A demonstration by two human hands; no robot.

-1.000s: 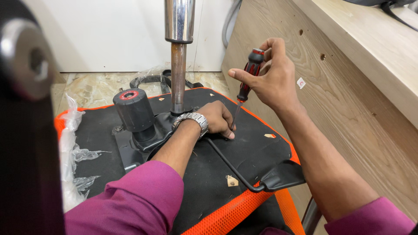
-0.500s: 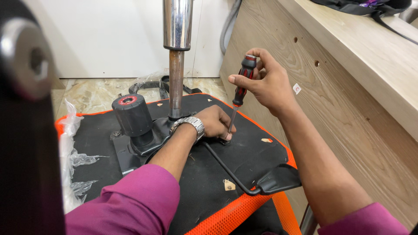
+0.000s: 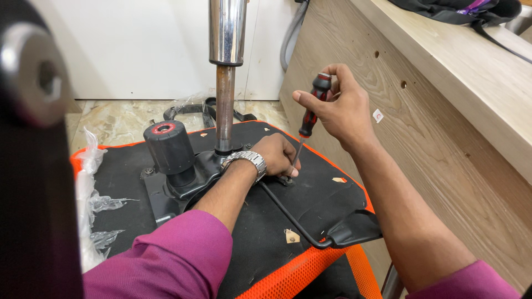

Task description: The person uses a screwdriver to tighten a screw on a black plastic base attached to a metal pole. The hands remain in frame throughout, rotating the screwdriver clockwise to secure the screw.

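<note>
An upturned office chair seat [image 3: 310,199], black underneath with orange mesh at its edge, lies on the floor as a person in purple sleeves works on its underside. Left of the chrome gas-lift column [image 3: 226,72], crumpled clear plastic wrap [image 3: 91,205] clings to the seat's edge, and a black knob with a red ring [image 3: 168,147] stands just beside the column's base. Just right of the column, the left hand [image 3: 277,156], a metal watch [image 3: 246,161] at the wrist, presses down on the seat, its grip closed over what looks like a screw or small fitting at the end of a black lever rod [image 3: 293,218]. Further right, the right hand [image 3: 332,108] pinches the red-and-black handle of a screwdriver [image 3: 308,119] held nearly upright, its tip at the left fingers. A pale wooden panel [image 3: 443,138] stands well right of the column. The step in hand appears to be driving a fastener; the next move seemingly calls for seating the tip squarely before turning.
</note>
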